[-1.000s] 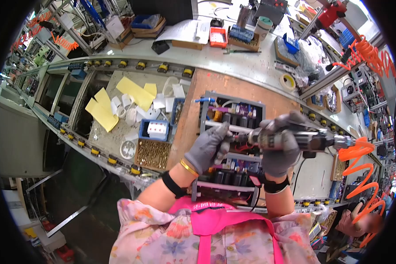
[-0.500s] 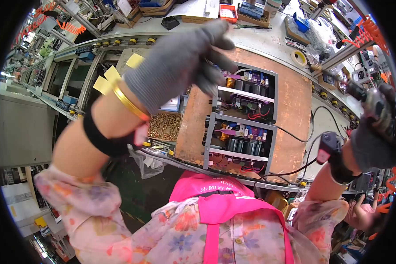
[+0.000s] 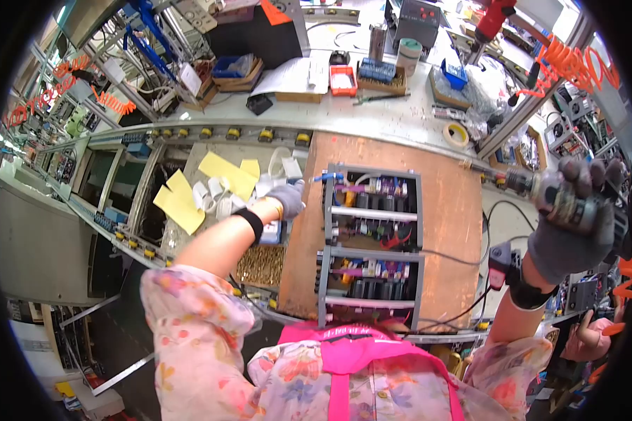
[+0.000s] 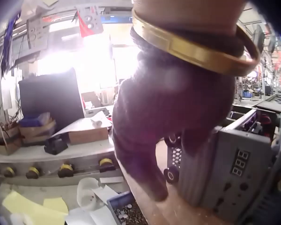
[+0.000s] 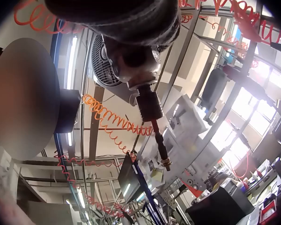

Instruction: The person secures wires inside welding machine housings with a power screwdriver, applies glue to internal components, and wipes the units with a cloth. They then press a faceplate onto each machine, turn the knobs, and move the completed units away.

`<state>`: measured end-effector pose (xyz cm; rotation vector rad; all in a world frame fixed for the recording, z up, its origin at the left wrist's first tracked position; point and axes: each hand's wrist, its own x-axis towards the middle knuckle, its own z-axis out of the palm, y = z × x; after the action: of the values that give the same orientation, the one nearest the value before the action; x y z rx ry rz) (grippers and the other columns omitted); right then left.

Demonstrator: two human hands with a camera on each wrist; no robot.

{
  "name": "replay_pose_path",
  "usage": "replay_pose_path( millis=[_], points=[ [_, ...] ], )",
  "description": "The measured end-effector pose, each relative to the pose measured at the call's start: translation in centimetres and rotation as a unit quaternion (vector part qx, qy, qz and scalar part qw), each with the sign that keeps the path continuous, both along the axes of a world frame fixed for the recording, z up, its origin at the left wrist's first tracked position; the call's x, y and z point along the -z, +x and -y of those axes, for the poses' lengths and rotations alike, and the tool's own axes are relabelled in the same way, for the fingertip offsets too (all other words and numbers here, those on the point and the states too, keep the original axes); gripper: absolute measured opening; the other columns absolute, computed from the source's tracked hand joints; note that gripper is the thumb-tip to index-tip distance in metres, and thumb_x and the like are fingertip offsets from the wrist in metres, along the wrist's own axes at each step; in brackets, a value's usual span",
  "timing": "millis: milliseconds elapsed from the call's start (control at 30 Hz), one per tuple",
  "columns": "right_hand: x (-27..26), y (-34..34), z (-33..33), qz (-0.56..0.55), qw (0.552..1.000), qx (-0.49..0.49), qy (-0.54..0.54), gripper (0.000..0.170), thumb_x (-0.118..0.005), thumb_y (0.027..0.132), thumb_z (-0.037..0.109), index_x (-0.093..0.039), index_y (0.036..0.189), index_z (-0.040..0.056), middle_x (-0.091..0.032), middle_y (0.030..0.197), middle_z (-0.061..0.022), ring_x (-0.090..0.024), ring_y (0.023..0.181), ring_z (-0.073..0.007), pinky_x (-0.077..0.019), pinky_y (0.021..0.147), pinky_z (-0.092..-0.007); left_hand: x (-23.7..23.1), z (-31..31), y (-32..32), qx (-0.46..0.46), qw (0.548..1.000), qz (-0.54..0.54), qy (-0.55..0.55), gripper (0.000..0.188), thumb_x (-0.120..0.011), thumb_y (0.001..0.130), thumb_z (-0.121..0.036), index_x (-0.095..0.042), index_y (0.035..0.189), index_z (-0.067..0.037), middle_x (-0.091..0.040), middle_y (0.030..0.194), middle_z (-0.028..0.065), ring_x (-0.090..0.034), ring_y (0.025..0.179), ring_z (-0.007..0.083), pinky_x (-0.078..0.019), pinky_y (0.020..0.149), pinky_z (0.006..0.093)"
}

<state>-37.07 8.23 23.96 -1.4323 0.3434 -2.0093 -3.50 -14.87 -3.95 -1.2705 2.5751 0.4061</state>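
My left hand [image 3: 288, 198], in a grey glove, hovers at the left edge of the brown board [image 3: 446, 189], beside a blue bin [image 4: 113, 202] of small metal parts. Its fingers point downward, apart, with nothing seen between them. To its right stand two grey metal chassis [image 3: 324, 231] with circuit boards and black capacitors inside; one has a panel with a digit display [image 4: 240, 162]. Out at the right, my gloved right hand [image 3: 576, 231] grips a power screwdriver [image 3: 523, 182]. A small brass-coloured piece [image 5: 166, 162] sits at the tip of its bit [image 5: 160, 140].
A box of brass-coloured screws [image 3: 261, 265] and yellow sheets [image 3: 228, 174] lie left of the board. Black cables [image 3: 463, 309] run from the chassis to the right. Coiled orange hoses [image 3: 569, 67] hang at the right. Rollers [image 3: 266, 134] line the far edge.
The screwdriver has moved from over the chassis out to the right, in my right hand. My left hand has left its bit, swung up close to the head camera, and now is lower beside the bins.
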Motion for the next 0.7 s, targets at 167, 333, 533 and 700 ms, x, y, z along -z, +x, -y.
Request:
replay_pose_path(
  millis=[167, 333, 533, 700],
  points=[
    [3.2, -0.5, 3.8, 0.078, 0.982, 0.165, 0.043, 0.05, -0.048, 0.085, 0.02, -0.038, 0.13, 0.0011, -0.048, 0.105, -0.0094, -0.049, 0.095, -0.0248, -0.049, 0.074, -0.0412, -4.5, 1.4, -3.6, -0.064, 0.96, -0.232, 0.14, 0.049, -0.051, 0.077, 0.0, -0.046, 0.126, -0.002, -0.061, 0.109, 0.0185, -0.059, 0.102, 0.0283, -0.0472, 0.087, 0.0328],
    [5.8, -1.1, 6.5, 0.082, 0.993, 0.046, 0.07, 0.049, -0.047, 0.085, 0.015, -0.037, 0.131, -0.0008, -0.052, 0.105, -0.0124, -0.051, 0.093, -0.0217, -0.0431, 0.087, -0.0439, -6.6, 2.7, -7.6, -0.015, 0.852, -0.317, 0.417, 0.047, -0.07, 0.077, -0.002, -0.054, 0.121, -0.003, -0.062, 0.108, 0.005, -0.056, 0.098, 0.0126, -0.0477, 0.087, 0.0267],
    [9.6, -0.7, 9.0, 0.115, 0.977, 0.14, 0.11, 0.047, -0.05, 0.082, 0.011, -0.042, 0.128, 0.0023, -0.058, 0.102, -0.0108, -0.057, 0.086, -0.0195, -0.0439, 0.088, -0.045, -2.8, 2.1, -13.4, 0.08, 0.92, -0.349, 0.157, 0.022, -0.072, 0.076, -0.014, -0.067, 0.097, -0.008, -0.061, 0.09, 0.0094, -0.06, 0.082, 0.0217, -0.0487, 0.073, 0.0304],
    [13.4, 0.2, 10.6, 0.07, 0.964, 0.222, 0.127, 0.044, -0.056, 0.076, 0.007, -0.048, 0.12, 0.0037, -0.06, 0.095, -0.0095, -0.06, 0.082, -0.0198, -0.0488, 0.083, -0.0454, -3.1, 1.5, -16.8, 0.167, 0.965, -0.162, 0.123, 0.024, -0.065, 0.08, -0.032, -0.07, 0.085, -0.009, -0.06, 0.086, 0.0118, -0.06, 0.079, 0.0311, -0.0485, 0.069, 0.0381]
  ],
)
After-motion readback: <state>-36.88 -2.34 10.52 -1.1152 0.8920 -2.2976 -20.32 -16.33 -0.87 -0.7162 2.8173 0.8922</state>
